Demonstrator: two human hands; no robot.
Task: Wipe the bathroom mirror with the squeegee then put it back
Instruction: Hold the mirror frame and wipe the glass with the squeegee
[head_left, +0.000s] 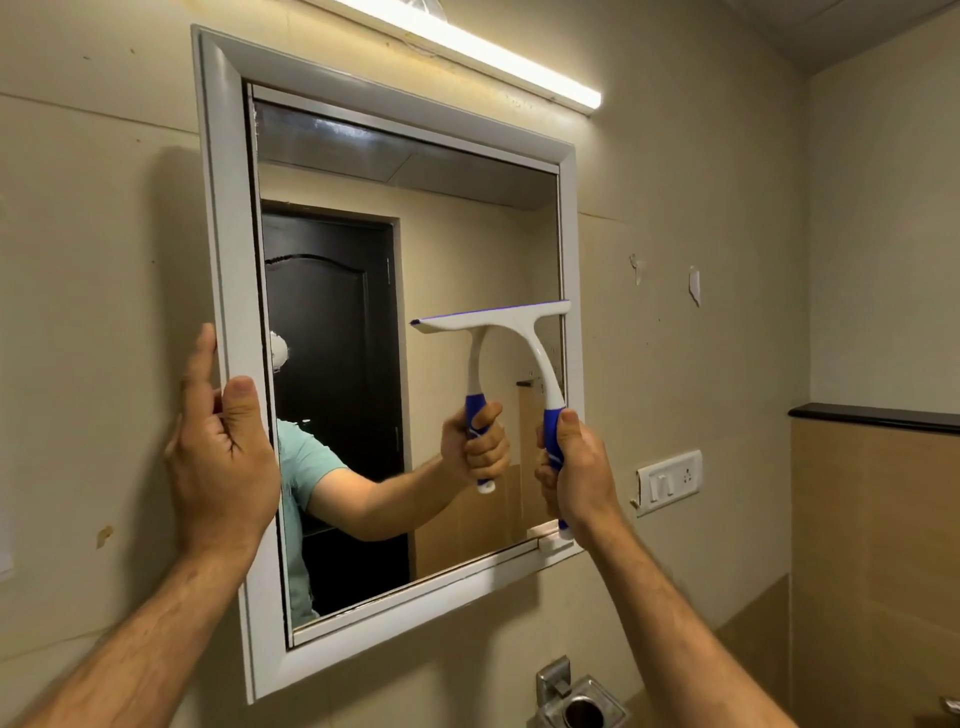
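Note:
A mirror with a white frame (228, 270) hangs on the beige wall. The white squeegee (540, 353) with a blue grip rests its blade flat on the glass at the right side, about mid-height. My right hand (576, 473) is closed around the blue handle, below the blade. My left hand (218, 452) grips the left edge of the frame, thumb on the front, fingers behind. The glass reflects the squeegee, an arm and a dark door.
A lit tube light (467, 52) runs above the mirror. A white switch plate (670, 480) sits on the wall to the right, under a dark ledge (872, 415). A metal holder (576, 701) juts out below the mirror.

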